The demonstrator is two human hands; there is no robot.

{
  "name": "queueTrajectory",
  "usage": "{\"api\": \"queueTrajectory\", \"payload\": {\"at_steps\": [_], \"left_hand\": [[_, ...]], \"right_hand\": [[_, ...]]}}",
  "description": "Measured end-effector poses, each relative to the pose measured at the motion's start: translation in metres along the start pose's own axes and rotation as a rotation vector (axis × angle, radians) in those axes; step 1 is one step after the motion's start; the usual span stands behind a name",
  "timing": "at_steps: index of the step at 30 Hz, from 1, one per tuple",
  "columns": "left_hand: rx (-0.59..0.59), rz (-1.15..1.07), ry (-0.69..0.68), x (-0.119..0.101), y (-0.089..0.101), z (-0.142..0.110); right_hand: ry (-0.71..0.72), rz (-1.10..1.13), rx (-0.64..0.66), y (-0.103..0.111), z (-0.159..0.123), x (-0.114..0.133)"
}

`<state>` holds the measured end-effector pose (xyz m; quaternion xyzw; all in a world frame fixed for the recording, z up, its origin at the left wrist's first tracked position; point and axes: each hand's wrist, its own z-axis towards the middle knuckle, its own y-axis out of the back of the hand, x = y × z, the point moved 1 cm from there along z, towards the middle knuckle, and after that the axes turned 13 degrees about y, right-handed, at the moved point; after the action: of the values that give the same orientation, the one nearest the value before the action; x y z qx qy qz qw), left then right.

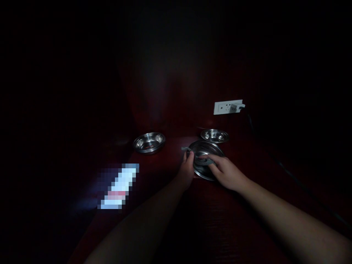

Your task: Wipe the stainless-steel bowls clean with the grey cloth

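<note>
A shiny steel bowl [207, 148] is tilted toward me above the dark red surface. At its left rim my left hand [187, 170] is closed, thumb on the near side and fingers mostly hidden behind. My right hand [227, 172] presses a grey cloth [202, 161] against the inside of the bowl, its fingers bent over the fabric. A frayed grey edge of fabric sticks out past the left thumb. Just behind this bowl sits another steel bowl [214, 135].
To the left stands a small stack of steel bowls [149, 141]. Nearer me on that side lies a bright, blurred-out screen [118, 189]. A white wall socket [228, 107] holds a plug, and a dark cable [288, 170] runs down the right. The surroundings are very dark.
</note>
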<state>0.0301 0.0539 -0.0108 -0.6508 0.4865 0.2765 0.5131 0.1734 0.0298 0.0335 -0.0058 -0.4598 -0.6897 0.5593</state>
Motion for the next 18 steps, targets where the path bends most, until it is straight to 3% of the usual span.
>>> {"api": "queueTrajectory", "payload": {"at_steps": [4,8,15,18], "left_hand": [[0.018,0.008,-0.004,0.001,0.002,0.002],[0.038,0.037,0.016,0.002,0.004,0.002],[0.029,0.059,0.019,-0.001,0.002,-0.002],[0.023,0.034,0.036,-0.003,0.0,-0.003]], "right_hand": [[-0.293,0.216,-0.292,0.004,0.001,-0.014],[-0.487,0.507,-0.437,0.01,0.002,-0.022],[-0.461,0.553,-0.433,0.009,0.002,-0.02],[-0.425,0.522,-0.496,0.01,0.002,-0.023]]}}
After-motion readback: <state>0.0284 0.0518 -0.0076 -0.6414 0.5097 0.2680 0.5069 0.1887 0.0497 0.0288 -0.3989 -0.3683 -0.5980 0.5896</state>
